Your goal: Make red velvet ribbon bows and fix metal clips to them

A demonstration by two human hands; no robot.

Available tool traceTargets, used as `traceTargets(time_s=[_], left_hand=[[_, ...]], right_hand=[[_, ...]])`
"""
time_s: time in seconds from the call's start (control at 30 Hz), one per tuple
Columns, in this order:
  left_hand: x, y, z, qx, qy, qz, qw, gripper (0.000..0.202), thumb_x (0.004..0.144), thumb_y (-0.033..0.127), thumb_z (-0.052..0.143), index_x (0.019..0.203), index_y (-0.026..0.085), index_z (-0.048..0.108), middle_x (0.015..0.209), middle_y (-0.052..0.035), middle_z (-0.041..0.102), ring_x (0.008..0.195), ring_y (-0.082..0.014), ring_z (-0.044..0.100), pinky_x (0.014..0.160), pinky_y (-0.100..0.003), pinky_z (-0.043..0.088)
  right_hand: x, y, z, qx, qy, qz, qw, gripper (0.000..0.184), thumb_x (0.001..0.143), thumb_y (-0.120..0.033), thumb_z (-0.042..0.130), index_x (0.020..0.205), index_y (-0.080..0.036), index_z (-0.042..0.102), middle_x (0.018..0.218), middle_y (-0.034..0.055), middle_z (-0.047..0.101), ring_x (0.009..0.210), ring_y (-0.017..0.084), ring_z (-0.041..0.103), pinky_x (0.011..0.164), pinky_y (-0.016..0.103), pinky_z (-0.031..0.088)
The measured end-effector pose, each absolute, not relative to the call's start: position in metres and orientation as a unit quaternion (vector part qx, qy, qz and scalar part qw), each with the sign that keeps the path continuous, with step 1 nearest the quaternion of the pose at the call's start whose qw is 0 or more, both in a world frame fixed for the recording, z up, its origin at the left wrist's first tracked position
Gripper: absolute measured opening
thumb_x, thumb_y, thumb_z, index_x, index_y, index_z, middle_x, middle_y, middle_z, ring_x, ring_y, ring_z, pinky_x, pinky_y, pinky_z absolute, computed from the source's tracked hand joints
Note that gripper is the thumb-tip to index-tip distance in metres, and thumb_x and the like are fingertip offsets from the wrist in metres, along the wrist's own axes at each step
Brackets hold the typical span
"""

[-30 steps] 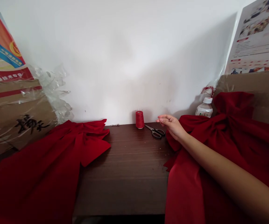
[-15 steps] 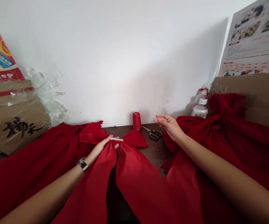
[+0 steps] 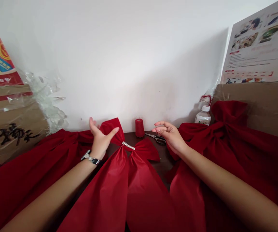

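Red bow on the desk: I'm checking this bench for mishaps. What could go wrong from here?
Only the silver clip pinches the bow at its centre while the left hand is open beside it, so the gathers might slip. The scissors lie right under the right hand, close to the fabric, and could snag it or nick a finger.

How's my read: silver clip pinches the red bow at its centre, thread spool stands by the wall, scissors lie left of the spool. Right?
One slip: the scissors lie right of the thread spool, beside the right hand. The head view shows it. The silver clip does pinch the red bow at its centre, and the spool stands by the wall.
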State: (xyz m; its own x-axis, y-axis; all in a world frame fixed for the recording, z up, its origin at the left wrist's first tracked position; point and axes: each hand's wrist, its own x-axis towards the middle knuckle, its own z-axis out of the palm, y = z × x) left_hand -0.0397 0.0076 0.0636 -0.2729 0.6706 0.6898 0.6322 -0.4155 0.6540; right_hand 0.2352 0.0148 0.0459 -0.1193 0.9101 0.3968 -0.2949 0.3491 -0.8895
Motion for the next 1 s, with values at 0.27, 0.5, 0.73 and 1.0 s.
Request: traceTargets(time_s=[0.27, 0.5, 0.73, 1.0], left_hand=[[-0.007, -0.04, 0.065, 0.803, 0.422, 0.414, 0.068, 0.056, 0.09, 0.031, 0.051, 0.141, 0.026, 0.027, 0.146, -0.0113, 0.039, 0.134, -0.023, 0.04, 0.111, -0.042, 0.035], [-0.001, -0.047, 0.016, 0.919, 0.336, 0.089, 0.186, 0.074, 0.078, 0.059, 0.061, 0.141, 0.028, 0.039, 0.149, -0.0119, 0.04, 0.14, -0.0348, 0.029, 0.115, -0.055, 0.021], [0.01, -0.035, 0.002, 0.936, 0.31, 0.094, 0.137, 0.07, 0.084, 0.056, 0.054, 0.144, 0.027, 0.037, 0.152, -0.0097, 0.034, 0.142, -0.0335, 0.024, 0.116, -0.056, 0.015], [0.036, -0.026, 0.02, 0.777, 0.396, 0.456, 0.179, 0.023, 0.092, 0.032, 0.043, 0.076, 0.021, 0.056, 0.082, -0.0044, 0.062, 0.08, -0.0188, 0.058, 0.078, -0.032, 0.046]], right_hand=[[0.217, -0.006, 0.046, -0.261, -0.612, 0.438, 0.605, 0.038, 0.076, -0.042, 0.071, 0.107, -0.021, 0.065, 0.084, 0.0053, 0.075, 0.087, 0.021, 0.069, 0.087, 0.036, 0.048], [0.232, -0.013, 0.078, -0.283, -0.631, 0.287, 0.663, 0.02, 0.082, -0.038, 0.067, 0.094, -0.023, 0.072, 0.087, 0.0068, 0.073, 0.087, 0.022, 0.067, 0.082, 0.036, 0.048], [0.223, -0.012, 0.092, -0.262, -0.592, 0.363, 0.671, 0.019, 0.078, -0.04, 0.069, 0.085, -0.022, 0.068, 0.079, 0.0039, 0.073, 0.08, 0.018, 0.065, 0.081, 0.032, 0.045], [0.189, -0.033, 0.054, -0.286, -0.481, 0.538, 0.63, 0.029, 0.067, -0.041, 0.076, 0.084, -0.021, 0.064, 0.075, 0.0024, 0.07, 0.052, 0.011, 0.04, 0.054, 0.026, 0.033]])
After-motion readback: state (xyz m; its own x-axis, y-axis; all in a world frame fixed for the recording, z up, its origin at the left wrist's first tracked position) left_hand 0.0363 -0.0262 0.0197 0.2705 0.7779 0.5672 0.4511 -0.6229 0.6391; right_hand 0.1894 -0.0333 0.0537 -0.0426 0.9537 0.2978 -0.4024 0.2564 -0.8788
